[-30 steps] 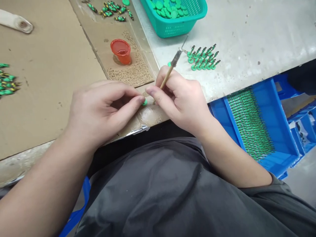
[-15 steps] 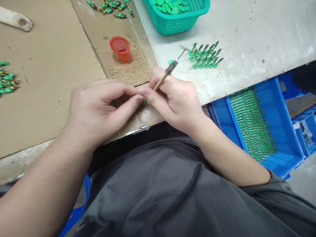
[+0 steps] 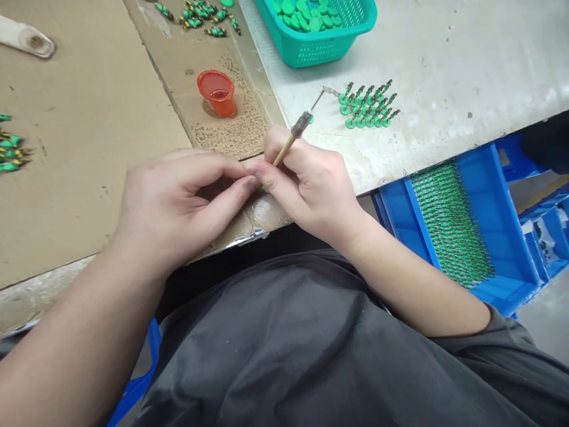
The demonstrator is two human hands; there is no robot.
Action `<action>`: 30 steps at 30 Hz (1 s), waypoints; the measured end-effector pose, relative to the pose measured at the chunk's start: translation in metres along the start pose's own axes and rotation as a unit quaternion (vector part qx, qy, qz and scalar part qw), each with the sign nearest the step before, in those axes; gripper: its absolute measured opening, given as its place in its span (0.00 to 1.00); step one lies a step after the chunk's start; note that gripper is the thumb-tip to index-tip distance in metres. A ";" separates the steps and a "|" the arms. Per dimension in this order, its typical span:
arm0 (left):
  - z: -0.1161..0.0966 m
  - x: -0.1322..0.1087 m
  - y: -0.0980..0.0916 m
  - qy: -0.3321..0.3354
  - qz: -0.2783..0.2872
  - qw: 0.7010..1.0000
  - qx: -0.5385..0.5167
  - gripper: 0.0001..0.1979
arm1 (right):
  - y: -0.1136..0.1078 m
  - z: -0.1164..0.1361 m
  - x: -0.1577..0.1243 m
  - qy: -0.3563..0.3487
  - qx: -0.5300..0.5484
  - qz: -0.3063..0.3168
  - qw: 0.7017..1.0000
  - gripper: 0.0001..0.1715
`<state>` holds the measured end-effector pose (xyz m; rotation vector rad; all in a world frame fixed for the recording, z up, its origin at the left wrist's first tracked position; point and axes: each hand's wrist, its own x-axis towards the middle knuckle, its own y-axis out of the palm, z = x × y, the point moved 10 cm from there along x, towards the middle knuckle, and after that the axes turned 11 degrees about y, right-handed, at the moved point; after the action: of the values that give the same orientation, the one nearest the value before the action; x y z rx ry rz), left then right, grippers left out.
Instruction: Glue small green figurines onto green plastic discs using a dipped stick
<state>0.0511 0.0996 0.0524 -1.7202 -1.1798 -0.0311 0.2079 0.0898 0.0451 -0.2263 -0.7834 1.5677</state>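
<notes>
My left hand (image 3: pixel 178 204) is closed, thumb and forefinger pinching at a small green piece (image 3: pixel 261 189) by the table edge. Most of that piece is hidden behind the fingertips. Against it presses my right hand (image 3: pixel 313 187), its thumb meeting the left fingertips. Tucked in the right hand is a slim wooden-handled needle tool (image 3: pixel 291 139), its grey-wrapped neck and thin tip pointing up and to the right. Beyond the tip stand rows of small figures on green round bases (image 3: pixel 368 107). A red cup (image 3: pixel 216 92) with liquid in it sits behind the hands.
A teal basket (image 3: pixel 315 50) holds green discs. Loose green-and-black figures (image 3: pixel 200 15) lie at the back, others (image 3: pixel 11 148) at far left. A white object (image 3: pixel 26 37) rests upper left. At right, below the table edge, a blue bin (image 3: pixel 507 225) holds many standing figures.
The view has shifted slightly. The right hand and its tool have tilted a little to the left, and the green piece shows less between the fingers. Both hands stay pressed together.
</notes>
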 end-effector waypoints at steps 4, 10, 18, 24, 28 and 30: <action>0.000 0.000 0.003 0.005 0.010 1.000 -0.007 0.10 | 0.001 -0.005 0.004 -0.008 0.021 -0.045 0.999 0.27; 0.001 0.002 0.001 0.019 0.001 1.000 -0.005 0.08 | -0.014 -0.002 0.004 0.025 0.020 -0.003 0.999 0.31; -0.003 0.003 0.001 0.007 0.015 1.000 -0.008 0.08 | -0.008 -0.020 0.005 0.072 0.026 0.063 0.995 0.25; 0.004 -0.005 -0.001 -0.074 0.000 0.997 0.019 0.11 | 0.007 -0.016 0.015 0.027 0.063 0.057 0.996 0.30; 0.007 -0.007 0.000 -0.099 0.002 0.995 0.020 0.13 | 0.011 -0.023 0.020 0.046 0.015 0.070 0.996 0.31; 0.007 -0.006 0.001 -0.098 0.003 0.995 0.017 0.14 | 0.012 -0.025 0.021 0.039 0.019 0.073 0.996 0.34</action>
<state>0.0450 0.1008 0.0451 -1.7260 -1.3101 0.1656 0.2092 0.1188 0.0258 -0.3218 -0.6876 1.7001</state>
